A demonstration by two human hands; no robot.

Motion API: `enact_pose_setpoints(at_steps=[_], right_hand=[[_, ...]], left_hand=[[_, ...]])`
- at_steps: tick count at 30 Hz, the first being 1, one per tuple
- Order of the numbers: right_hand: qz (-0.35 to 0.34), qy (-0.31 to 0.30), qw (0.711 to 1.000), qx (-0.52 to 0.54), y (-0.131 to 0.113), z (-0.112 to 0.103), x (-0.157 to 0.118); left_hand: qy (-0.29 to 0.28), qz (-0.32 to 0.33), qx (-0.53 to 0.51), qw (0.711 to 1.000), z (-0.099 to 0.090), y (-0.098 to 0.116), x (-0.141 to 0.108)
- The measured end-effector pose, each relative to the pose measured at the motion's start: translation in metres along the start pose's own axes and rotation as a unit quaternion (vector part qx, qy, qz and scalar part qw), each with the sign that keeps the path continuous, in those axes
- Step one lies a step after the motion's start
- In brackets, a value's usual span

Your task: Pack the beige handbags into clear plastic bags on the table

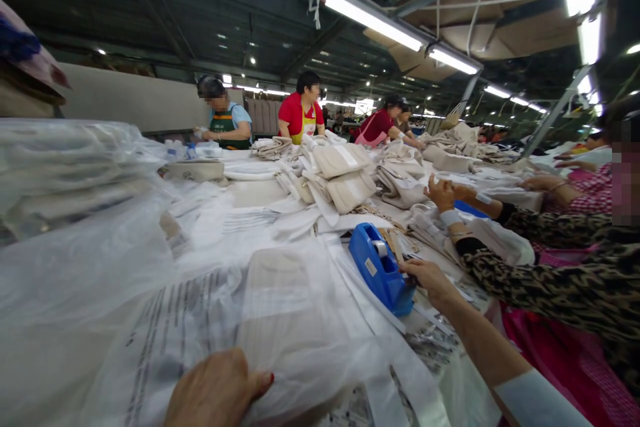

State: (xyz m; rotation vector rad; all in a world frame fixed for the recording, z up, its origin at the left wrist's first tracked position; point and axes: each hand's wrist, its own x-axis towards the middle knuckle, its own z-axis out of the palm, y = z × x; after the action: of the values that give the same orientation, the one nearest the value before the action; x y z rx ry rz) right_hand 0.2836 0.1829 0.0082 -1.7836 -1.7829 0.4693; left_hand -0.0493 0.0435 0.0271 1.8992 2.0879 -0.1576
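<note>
In the foreground a clear plastic bag point(200, 300) with printed dark lines holds a flat beige handbag point(280, 280). My left hand point(215, 387) grips the near edge of this plastic bag, thumb on top; the other fingers are mostly hidden. To the right stands a blue tape dispenser point(373, 267) with a roll of tape point(380, 248) in it. My right hand point(427, 279) is at the dispenser's near end, fingers pinched together at the tape; the strip itself is hard to make out.
Plastic-wrapped goods point(70, 173) are stacked at the left. Beige handbags point(345, 173) lie piled beyond the dispenser. Close on my right, a co-worker's hand point(443, 193) and patterned sleeve point(540, 267) reach over the table. Several other people work farther back.
</note>
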Motion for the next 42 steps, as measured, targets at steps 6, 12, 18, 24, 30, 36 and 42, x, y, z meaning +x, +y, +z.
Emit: enact_pose_setpoints(at_steps=[6,12,18,24,30,36,42], right_hand=[[0.071,0.073,0.971,0.217,0.012,-0.007,-0.059],[0.13,-0.011,0.955,0.265,0.037,0.011,-0.075],[0.008,-0.054,0.995,0.089,0.027,-0.005,-0.079],[-0.292,-0.354,0.888,-0.033,-0.097,0.007,-0.102],[-0.443,-0.474,0.752,-0.116,-0.176,0.073,-0.073],[-0.427,-0.45,0.757,-0.204,-0.187,0.103,-0.06],[-0.344,-0.441,0.792,-0.243,-0.197,0.111,-0.052]], left_hand=[[-0.034,-0.005,0.01,0.999,0.0,0.001,0.002],[-0.006,-0.011,-0.035,0.999,0.006,-0.005,0.007],[-0.027,0.001,-0.055,0.998,-0.002,-0.006,0.009],[-0.067,-0.004,-0.052,0.996,-0.013,-0.009,0.019],[-0.081,0.005,-0.047,0.996,-0.016,-0.009,0.022],[-0.088,0.02,-0.065,0.994,-0.013,-0.013,0.023],[-0.095,0.032,-0.079,0.992,-0.014,-0.016,0.023]])
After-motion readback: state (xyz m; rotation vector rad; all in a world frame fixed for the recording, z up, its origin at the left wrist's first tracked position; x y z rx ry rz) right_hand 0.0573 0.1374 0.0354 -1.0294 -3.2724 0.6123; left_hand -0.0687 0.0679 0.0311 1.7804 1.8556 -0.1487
